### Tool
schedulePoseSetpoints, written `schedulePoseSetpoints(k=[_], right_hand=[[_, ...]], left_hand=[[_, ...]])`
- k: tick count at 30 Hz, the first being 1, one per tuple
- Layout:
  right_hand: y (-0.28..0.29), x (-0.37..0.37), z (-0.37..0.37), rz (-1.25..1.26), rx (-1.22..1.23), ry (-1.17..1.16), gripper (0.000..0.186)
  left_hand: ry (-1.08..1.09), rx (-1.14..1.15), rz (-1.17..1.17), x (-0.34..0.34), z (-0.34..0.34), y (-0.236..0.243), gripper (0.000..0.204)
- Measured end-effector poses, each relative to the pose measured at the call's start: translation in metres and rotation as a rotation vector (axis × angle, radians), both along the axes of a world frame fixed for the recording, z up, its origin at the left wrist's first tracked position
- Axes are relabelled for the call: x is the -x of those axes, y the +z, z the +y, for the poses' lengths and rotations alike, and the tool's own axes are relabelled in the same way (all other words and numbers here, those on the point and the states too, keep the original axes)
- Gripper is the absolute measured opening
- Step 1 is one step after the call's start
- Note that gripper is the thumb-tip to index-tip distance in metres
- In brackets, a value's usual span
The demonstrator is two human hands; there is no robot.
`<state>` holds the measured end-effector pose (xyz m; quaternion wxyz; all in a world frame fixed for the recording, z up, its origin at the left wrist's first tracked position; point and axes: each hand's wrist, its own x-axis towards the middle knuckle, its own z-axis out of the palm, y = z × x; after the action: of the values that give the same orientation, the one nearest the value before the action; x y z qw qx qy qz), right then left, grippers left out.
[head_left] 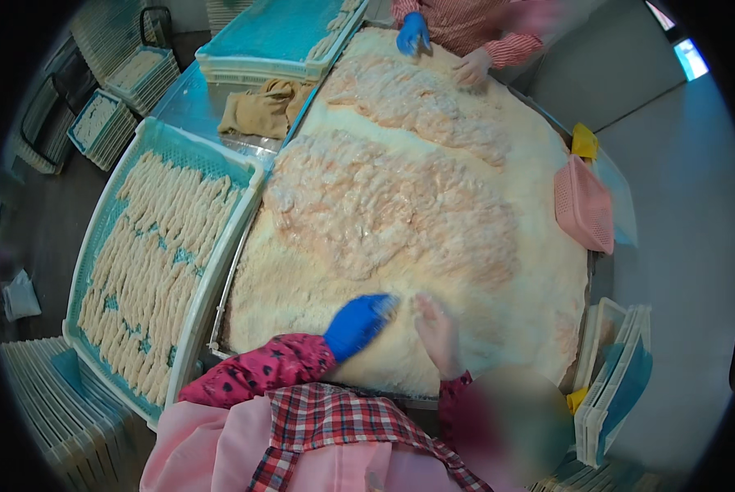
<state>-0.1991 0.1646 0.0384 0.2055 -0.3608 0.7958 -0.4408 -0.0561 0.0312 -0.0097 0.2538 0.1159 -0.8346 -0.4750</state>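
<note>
My blue-gloved left hand (361, 324) and right hand (437, 334) are close together at the powder (281, 299) on the near side of the table; fingers are blurred, so I can't tell whether either is gripping. Near meat-like mass (384, 201) sits mid-table just beyond them, far mass (421, 102) past it by the co-worker's hands (472, 70). Containers: left tray (166, 141), blue mesh, long rows of coated strips (150, 271). Far-left tray (261, 33) shows mostly bare mesh, strips along its right side. Farther left, I see stacked crates (109, 148) with pale pieces on top. Pink basket (577, 205) tilts at the right edge.
</note>
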Motion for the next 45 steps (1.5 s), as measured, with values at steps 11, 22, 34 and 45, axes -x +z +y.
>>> schedulePoseSetpoints(k=[11, 22, 34, 45], right_hand=[[0.018, 0.069, -0.18, 0.838, -0.141, 0.114, 0.023], [0.044, 0.048, -0.052, 0.229, -0.161, 0.414, 0.025], [-0.001, -0.046, -0.007, 0.269, -0.132, 0.106, 0.038], [0.015, -0.035, -0.003, 0.46, -0.25, 0.347, 0.042]], left_hand=[[-0.327, 0.326, -0.167, 0.002, 0.019, -0.014, 0.035], [0.098, 0.431, -0.201, -0.04, -0.036, -0.004, 0.046], [0.129, 0.195, -0.178, -0.027, -0.044, 0.011, 0.055], [-0.063, 0.406, -0.037, -0.031, -0.02, 0.013, 0.049]])
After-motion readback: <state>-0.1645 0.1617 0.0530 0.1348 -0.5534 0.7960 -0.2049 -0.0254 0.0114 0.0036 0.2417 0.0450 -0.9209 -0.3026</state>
